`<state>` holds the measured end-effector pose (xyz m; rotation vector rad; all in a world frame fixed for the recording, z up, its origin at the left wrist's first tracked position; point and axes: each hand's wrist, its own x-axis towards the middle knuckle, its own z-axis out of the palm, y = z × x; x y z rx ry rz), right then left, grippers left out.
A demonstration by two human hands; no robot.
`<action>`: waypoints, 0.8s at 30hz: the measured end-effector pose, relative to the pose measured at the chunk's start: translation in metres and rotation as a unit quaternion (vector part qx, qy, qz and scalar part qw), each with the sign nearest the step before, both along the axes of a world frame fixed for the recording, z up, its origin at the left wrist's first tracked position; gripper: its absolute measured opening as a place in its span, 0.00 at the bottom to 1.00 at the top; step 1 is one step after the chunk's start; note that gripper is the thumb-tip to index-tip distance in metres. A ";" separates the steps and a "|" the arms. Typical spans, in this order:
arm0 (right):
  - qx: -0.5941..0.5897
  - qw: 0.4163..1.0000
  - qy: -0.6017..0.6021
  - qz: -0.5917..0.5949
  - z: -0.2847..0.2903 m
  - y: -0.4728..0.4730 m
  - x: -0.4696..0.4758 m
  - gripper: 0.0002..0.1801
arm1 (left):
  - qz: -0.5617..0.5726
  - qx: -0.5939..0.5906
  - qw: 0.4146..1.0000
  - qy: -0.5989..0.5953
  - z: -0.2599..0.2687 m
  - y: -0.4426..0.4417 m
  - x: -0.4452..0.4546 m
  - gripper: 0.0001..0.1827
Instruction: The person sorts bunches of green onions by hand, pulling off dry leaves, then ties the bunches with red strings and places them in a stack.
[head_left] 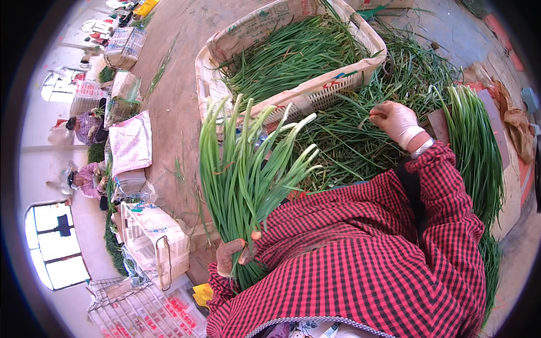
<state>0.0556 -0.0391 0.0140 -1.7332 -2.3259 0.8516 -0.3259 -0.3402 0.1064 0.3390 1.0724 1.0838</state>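
My left hand (236, 255), in a soiled glove, is closed around the leafy lower part of a bunch of garlic chives (241, 181). The pale stem ends fan out at the top of the bunch, away from me. My right hand (395, 122), in a pale thin glove, hovers over a heap of loose chive leaves (351, 143). Its fingers are curled together; whether a thin blade is pinched between them is unclear. Beside my right arm lies a long sheaf of chives (473, 143), pale ends farthest from me, leaves trailing down past my sleeve.
Ahead stands a white plastic crate (291, 95), lined with a printed sack (262, 29) and filled with chives (296, 55). At left are another white crate (160, 249) and a wire-framed, paper-lined basket (143, 312). Two people (88, 181) sit farther off by the wall.
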 end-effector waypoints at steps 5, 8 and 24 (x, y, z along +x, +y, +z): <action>0.049 0.958 0.272 0.075 0.016 -0.003 -0.054 0.34 | 0.011 -0.009 1.000 0.012 0.001 0.008 0.011 0.20; -0.101 0.858 0.489 0.123 0.041 -0.003 -0.103 0.24 | -0.002 0.004 1.000 0.009 0.002 0.011 0.021 0.21; 0.022 0.758 0.652 -0.029 0.075 0.027 -0.042 0.11 | -0.062 0.018 0.998 0.011 -0.007 0.016 0.021 0.22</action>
